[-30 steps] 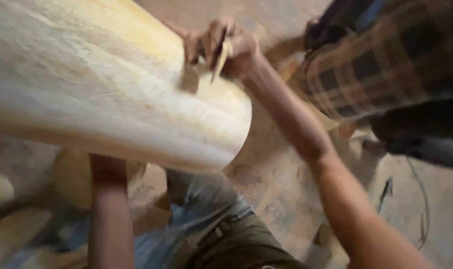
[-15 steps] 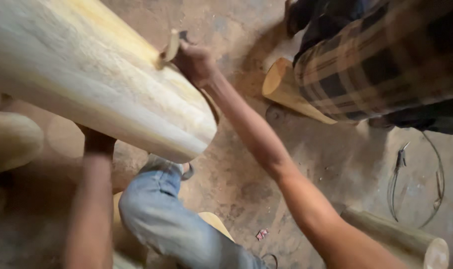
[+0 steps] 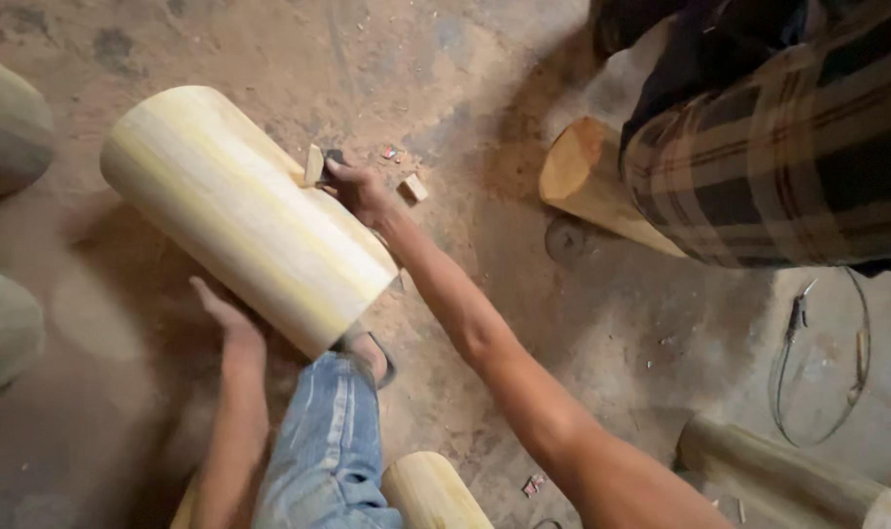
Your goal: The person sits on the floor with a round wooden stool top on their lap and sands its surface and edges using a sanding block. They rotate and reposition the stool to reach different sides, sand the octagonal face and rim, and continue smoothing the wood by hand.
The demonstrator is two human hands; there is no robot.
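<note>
Compared with half a second ago, the pale wooden cylinder (image 3: 245,211) now shows at full length, lying tilted on the dusty floor (image 3: 485,88) over the jeans-clad knee (image 3: 333,431), and the right hand (image 3: 359,189) is lower on its far side, fingers pinched together on a small flat piece (image 3: 314,164) pressed to the wood. The left hand (image 3: 225,315) lies open under the near side; the surface looks already smooth, so I judge little remains. Around lie a rough log (image 3: 592,181), a wire loop (image 3: 822,362), small wood blocks (image 3: 413,187), and a person in checked cloth (image 3: 769,157) stands close on the right

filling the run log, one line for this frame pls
right hand: small sanding piece on pale peeled wooden log | left hand: steadying log underside
</note>
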